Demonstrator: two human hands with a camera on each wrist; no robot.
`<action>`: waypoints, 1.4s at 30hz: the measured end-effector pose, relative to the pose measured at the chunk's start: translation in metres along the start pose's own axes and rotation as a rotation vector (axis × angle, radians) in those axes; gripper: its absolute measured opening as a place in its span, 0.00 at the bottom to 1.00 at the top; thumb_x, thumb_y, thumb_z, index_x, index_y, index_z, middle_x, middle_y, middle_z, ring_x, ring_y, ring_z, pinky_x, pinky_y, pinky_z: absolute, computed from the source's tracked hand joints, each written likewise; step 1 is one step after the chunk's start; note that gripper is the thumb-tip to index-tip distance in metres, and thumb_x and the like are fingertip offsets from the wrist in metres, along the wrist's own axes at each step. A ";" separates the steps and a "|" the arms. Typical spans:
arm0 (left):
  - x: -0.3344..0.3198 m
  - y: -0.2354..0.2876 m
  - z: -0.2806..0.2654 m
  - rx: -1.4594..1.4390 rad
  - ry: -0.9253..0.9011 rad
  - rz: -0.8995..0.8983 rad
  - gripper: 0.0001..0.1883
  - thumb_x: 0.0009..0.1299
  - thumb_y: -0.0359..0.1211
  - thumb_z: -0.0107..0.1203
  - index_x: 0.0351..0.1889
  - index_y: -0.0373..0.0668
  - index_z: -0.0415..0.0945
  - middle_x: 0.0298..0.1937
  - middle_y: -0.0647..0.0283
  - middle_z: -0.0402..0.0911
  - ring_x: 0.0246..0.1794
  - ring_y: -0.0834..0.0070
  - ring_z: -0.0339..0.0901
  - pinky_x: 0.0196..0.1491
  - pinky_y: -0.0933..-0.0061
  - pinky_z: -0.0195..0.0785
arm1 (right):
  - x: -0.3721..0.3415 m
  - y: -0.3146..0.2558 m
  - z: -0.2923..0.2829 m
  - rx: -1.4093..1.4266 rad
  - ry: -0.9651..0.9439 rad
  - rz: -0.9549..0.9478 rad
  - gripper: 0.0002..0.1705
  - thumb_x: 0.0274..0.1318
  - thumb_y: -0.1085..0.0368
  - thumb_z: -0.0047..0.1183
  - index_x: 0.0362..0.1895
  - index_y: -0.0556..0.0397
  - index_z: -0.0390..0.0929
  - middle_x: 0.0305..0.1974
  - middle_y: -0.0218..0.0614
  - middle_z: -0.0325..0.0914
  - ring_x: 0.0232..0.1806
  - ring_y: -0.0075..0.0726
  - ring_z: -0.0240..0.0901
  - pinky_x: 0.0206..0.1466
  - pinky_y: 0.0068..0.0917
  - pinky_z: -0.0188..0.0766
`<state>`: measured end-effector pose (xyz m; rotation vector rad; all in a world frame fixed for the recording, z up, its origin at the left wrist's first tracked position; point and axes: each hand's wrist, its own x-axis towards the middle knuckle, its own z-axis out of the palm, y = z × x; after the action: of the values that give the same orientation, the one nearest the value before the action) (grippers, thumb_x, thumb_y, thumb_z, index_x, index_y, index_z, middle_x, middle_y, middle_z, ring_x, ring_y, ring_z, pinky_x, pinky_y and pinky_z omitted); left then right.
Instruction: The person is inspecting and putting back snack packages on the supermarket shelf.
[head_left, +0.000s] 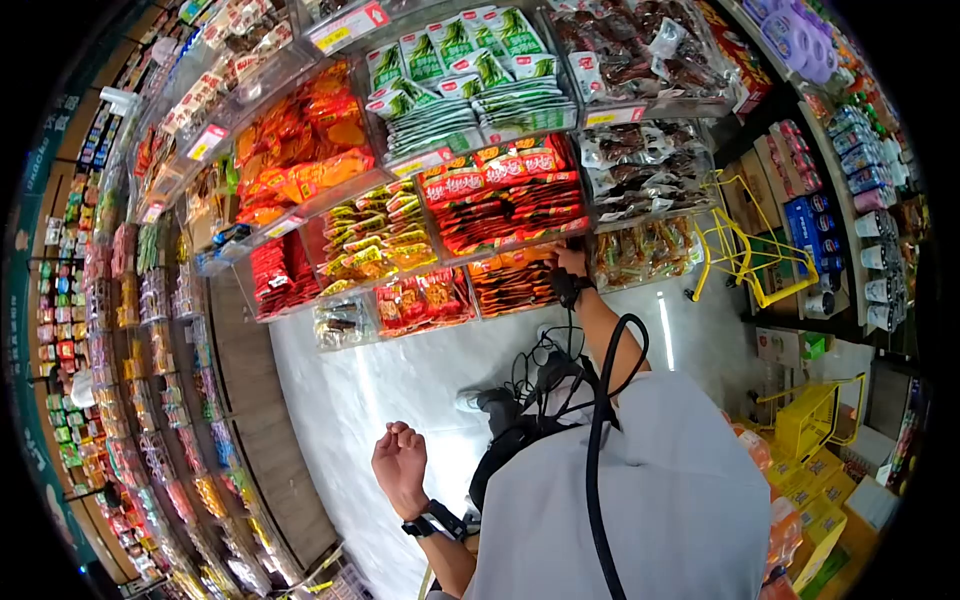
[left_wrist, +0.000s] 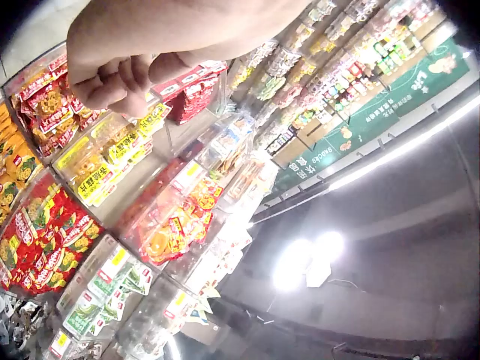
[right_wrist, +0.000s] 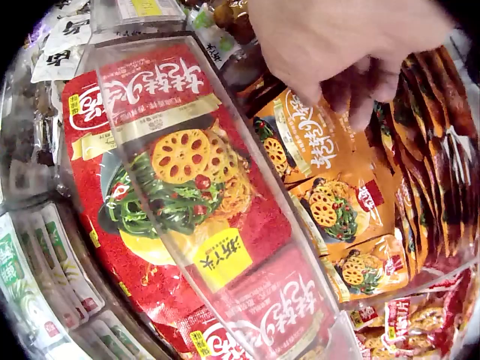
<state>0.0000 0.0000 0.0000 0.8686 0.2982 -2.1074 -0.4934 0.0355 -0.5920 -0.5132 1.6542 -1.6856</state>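
My right hand (right_wrist: pixel 345 52) reaches into a clear bin of orange snack packets (right_wrist: pixel 337 187) printed with lotus root slices. In the right wrist view its bent fingertips are right at the front packets, beside a tightly stacked row; no packet edge shows between the fingers. Just across the bin's clear wall are large red packets (right_wrist: pixel 195 172) with a similar picture. My left hand (head_left: pixel 400 462) hangs over the floor in the head view, fingers loosely curled and holding nothing. Red snack packets (left_wrist: pixel 49 105) appear behind that hand in the left wrist view.
Tiered clear bins hold green packets (head_left: pixel 480 70), yellow packets (head_left: pixel 375 230) and dark-wrapped snacks (head_left: pixel 640 170). Yellow baskets (head_left: pixel 745 245) stand right of the rack, near another shelf. A black cable (head_left: pixel 597 450) runs over the grey shirt (head_left: pixel 680 480). Pale floor (head_left: pixel 330 400) lies below.
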 end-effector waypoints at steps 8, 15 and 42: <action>0.008 -0.014 0.027 0.113 -0.020 0.063 0.06 0.71 0.26 0.43 0.42 0.38 0.69 0.36 0.59 0.72 0.28 0.72 0.63 0.37 0.71 0.59 | -0.023 -0.098 0.040 0.956 0.377 0.490 0.08 0.69 0.61 0.45 0.39 0.51 0.68 0.29 0.34 0.57 0.28 0.36 0.47 0.42 0.43 0.57; 0.022 -0.037 0.038 0.228 -0.067 0.011 0.07 0.69 0.27 0.45 0.43 0.38 0.69 0.36 0.60 0.72 0.29 0.71 0.64 0.38 0.71 0.60 | -0.155 -0.309 0.044 0.844 0.463 0.417 0.10 0.61 0.70 0.50 0.28 0.53 0.65 0.38 0.43 0.67 0.46 0.49 0.70 0.58 0.54 0.77; -0.011 -0.152 0.184 1.068 -0.531 0.480 0.15 0.77 0.32 0.50 0.54 0.31 0.76 0.47 0.65 0.81 0.47 0.83 0.75 0.51 0.80 0.67 | -0.292 -0.628 0.082 0.333 -0.732 0.023 0.11 0.62 0.70 0.56 0.32 0.56 0.64 0.36 0.31 0.67 0.38 0.21 0.68 0.43 0.19 0.65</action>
<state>-0.1998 0.0149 0.1294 0.7660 -1.2818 -1.8510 -0.3700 0.1431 0.0856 -0.8146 0.8349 -1.4627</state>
